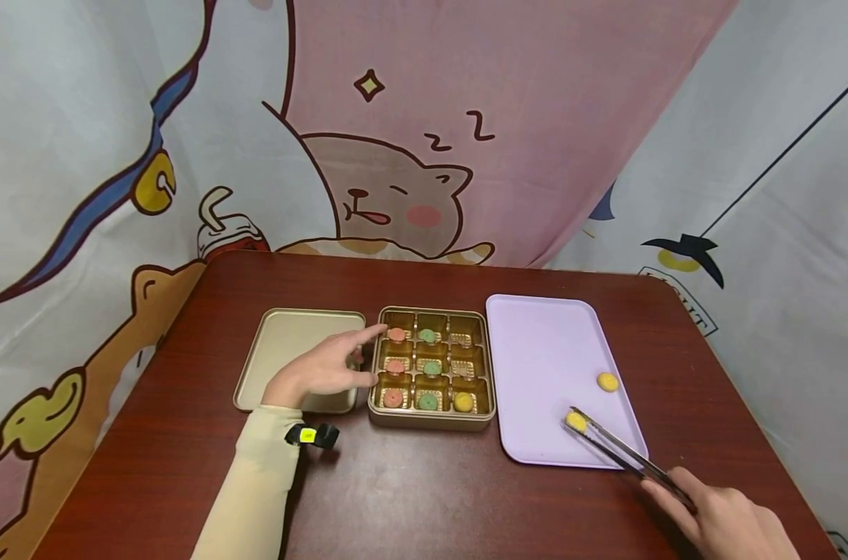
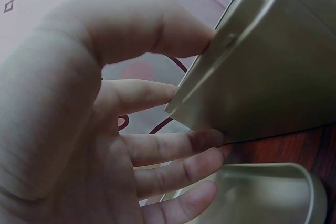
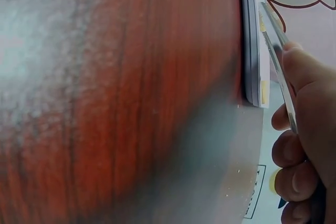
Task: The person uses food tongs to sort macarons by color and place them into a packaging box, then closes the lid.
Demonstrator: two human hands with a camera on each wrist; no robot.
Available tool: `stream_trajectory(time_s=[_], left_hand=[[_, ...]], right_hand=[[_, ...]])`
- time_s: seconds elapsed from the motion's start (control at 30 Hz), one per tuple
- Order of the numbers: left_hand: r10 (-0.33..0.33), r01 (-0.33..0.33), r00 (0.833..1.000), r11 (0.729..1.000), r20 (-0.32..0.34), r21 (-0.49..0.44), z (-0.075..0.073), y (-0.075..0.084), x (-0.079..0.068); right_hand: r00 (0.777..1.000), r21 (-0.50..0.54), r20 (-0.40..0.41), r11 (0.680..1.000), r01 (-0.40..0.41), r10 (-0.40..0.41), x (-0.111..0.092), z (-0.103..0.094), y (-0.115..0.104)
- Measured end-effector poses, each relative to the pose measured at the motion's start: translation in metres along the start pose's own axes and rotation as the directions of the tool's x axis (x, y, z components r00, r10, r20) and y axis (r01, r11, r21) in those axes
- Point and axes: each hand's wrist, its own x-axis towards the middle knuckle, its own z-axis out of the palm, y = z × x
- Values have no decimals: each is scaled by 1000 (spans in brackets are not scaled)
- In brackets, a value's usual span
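A gold tin (image 1: 431, 421) with nine compartments sits mid-table, holding a column of pink cookies (image 1: 394, 366), a column of green cookies (image 1: 432, 368) and one yellow cookie (image 1: 463, 402) at front right. My left hand (image 1: 326, 365) touches the tin's left side with thumb and index finger; the left wrist view shows the fingers (image 2: 173, 145) extended along its wall (image 2: 273, 77). In my right hand (image 1: 732, 513) I grip metal tongs (image 1: 627, 451). Their tips are on either side of a yellow cookie (image 1: 576, 421) on the lilac tray (image 1: 536, 358); whether they pinch it is unclear.
Another yellow cookie (image 1: 607, 382) lies near the tray's right edge. A gold lid (image 1: 284, 342) rests left of the tin, partly under my left hand. The brown table (image 1: 396, 498) backs onto a printed cloth (image 1: 536, 155).
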Motion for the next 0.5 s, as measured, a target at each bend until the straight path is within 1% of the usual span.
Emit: stream_trajectory(time_s=[0.2,0.3,0.4,0.5], left_hand=[[0,0,1000,1000,2,1,0,0,-1],[-2,2,1000,1000,3,6,0,0,-1],[-1,1,1000,1000,2,5,0,0,-1],[3,-3,1000,1000,0,6,0,-1,0]], right_hand=[[1000,12,-24,1000,12,-12,2,-6,-6],[999,23,-48,999,27,-26,4,-10,-8],[993,39,-103,998,57,-52,6,-14,-11],[976,42,-190,993,112,-102,9,-16,-16]])
